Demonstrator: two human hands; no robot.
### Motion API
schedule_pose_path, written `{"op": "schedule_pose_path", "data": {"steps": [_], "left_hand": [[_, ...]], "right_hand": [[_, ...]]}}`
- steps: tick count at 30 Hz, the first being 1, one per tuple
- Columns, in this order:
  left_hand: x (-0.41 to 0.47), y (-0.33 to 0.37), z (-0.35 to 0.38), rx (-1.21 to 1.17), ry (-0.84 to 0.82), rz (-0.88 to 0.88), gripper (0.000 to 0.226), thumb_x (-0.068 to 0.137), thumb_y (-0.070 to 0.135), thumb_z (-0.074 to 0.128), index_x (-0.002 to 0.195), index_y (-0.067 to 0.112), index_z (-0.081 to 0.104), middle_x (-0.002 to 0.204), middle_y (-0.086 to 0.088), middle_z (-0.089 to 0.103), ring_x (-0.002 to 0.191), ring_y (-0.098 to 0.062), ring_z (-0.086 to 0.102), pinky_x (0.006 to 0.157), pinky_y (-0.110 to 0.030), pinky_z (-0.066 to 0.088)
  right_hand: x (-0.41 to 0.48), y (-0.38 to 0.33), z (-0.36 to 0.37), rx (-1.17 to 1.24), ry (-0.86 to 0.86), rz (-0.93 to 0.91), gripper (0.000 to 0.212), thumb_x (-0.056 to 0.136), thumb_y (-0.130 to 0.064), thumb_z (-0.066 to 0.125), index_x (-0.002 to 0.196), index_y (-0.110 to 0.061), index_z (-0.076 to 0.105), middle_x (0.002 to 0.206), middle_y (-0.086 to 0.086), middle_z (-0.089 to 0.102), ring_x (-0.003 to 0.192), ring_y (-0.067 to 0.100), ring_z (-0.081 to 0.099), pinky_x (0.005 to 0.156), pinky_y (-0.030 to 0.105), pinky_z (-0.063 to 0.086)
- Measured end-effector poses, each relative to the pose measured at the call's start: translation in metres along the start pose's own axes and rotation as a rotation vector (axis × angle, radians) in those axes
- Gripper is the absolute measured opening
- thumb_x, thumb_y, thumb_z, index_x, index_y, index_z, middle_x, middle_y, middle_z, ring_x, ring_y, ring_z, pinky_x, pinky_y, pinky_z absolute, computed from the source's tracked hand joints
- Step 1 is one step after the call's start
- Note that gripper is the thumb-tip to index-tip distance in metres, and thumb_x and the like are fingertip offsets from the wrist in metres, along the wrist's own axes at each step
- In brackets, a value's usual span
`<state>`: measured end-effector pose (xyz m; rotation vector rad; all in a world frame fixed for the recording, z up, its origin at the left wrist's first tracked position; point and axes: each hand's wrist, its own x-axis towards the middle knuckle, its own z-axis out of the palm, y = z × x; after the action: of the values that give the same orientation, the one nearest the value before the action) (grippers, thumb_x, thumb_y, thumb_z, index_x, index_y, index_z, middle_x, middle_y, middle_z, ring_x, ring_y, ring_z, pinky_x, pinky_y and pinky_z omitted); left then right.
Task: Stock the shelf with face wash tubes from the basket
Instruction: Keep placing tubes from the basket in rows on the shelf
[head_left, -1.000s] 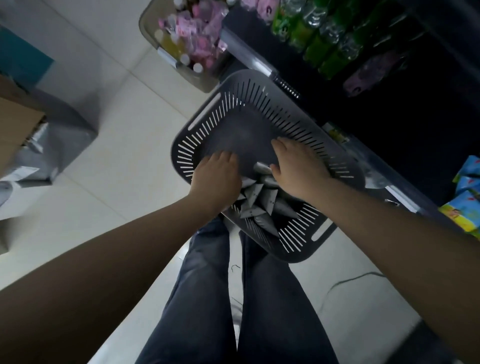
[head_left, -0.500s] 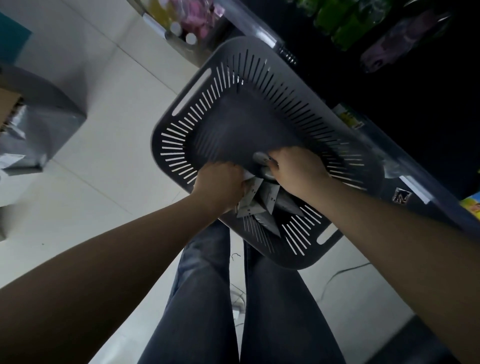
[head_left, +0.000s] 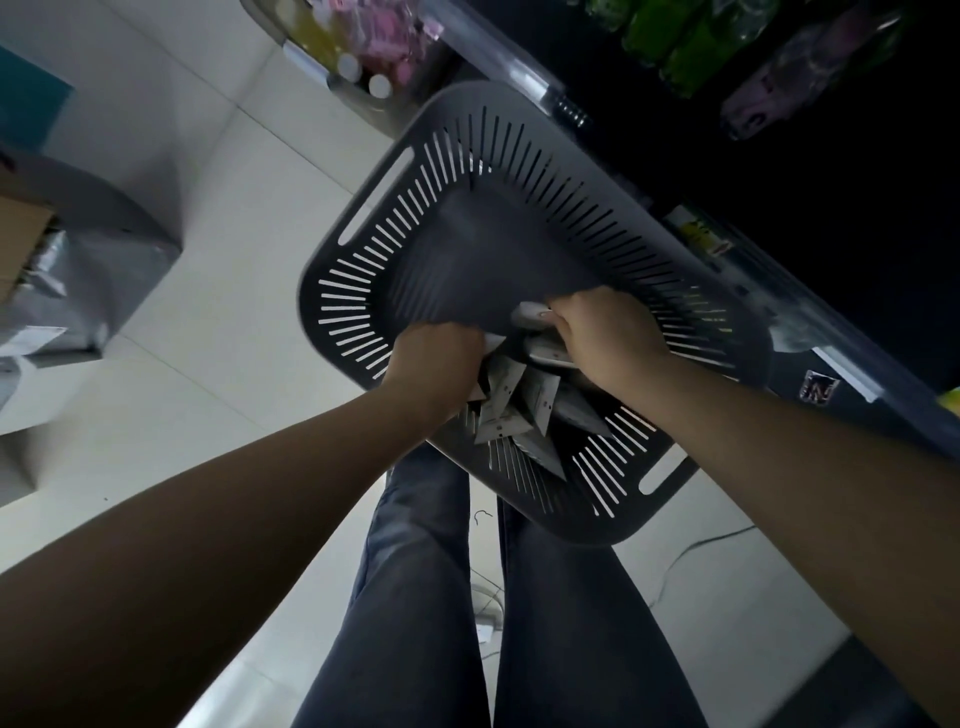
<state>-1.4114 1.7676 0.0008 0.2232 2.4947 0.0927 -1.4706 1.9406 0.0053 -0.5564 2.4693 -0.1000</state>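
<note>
A grey slotted basket (head_left: 395, 218) sits on the floor in front of the shelf. Several grey and white face wash tubes (head_left: 506, 400) lie bunched at its near end. My left hand (head_left: 436, 364) is down in the basket with its fingers curled round the tubes on the left of the bunch. My right hand (head_left: 608, 338) grips tubes on the right side, and a white tube end (head_left: 530, 314) sticks out past its fingers. Both hands hide the tubes' upper parts.
The dark shelf (head_left: 810, 322) runs along the right, with green bottles (head_left: 670, 41) above. A tub of pink and yellow items (head_left: 363, 47) stands behind the basket. A grey box (head_left: 104, 244) is at left. My legs in jeans (head_left: 415, 597) are below the basket.
Both hands have closed round the tubes, from lying flat over them a second ago. The bunch has been drawn together, and the view has come nearer to the basket.
</note>
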Motion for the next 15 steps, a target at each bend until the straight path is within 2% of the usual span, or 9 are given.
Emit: {"op": "schedule_pose_path", "data": {"steps": [4,9,12,15], "left_hand": [[-0.003,-0.003,-0.01,-0.011,0.03,-0.005,0.027,0.094,0.023,0.05,0.119,0.026,0.06,0.098,-0.005,0.069,0.09,-0.029,0.067,0.071,-0.033,0.048],[-0.009,-0.004,-0.028,0.009,0.035,-0.013,0.02,0.092,0.024,0.054,0.11,0.022,0.064,0.094,-0.004,0.069,0.088,-0.03,0.067,0.068,-0.035,0.049],[-0.014,-0.004,-0.045,-0.011,0.033,-0.021,0.027,0.089,0.016,0.053,0.111,0.025,0.064,0.095,-0.005,0.069,0.09,-0.031,0.067,0.066,-0.034,0.047],[-0.019,-0.006,-0.063,-0.07,0.042,-0.006,0.028,0.084,0.016,0.059,0.109,0.026,0.065,0.094,-0.005,0.07,0.09,-0.031,0.067,0.07,-0.036,0.052]], "right_hand": [[-0.004,-0.001,-0.012,0.026,0.023,-0.011,0.022,0.098,-0.018,0.047,0.103,-0.01,0.067,0.089,0.014,0.068,0.08,0.033,0.065,0.058,0.031,0.041],[-0.012,-0.006,-0.033,0.033,0.054,0.002,0.019,0.098,-0.017,0.048,0.1,-0.011,0.066,0.089,0.014,0.068,0.08,0.033,0.065,0.058,0.03,0.037],[-0.02,-0.01,-0.049,0.046,0.103,0.009,0.021,0.098,-0.018,0.047,0.099,-0.01,0.067,0.088,0.014,0.069,0.079,0.032,0.065,0.057,0.029,0.036],[-0.032,-0.015,-0.068,0.058,0.148,0.017,0.025,0.1,-0.02,0.044,0.101,-0.01,0.067,0.088,0.013,0.069,0.078,0.03,0.065,0.056,0.028,0.036]]}}
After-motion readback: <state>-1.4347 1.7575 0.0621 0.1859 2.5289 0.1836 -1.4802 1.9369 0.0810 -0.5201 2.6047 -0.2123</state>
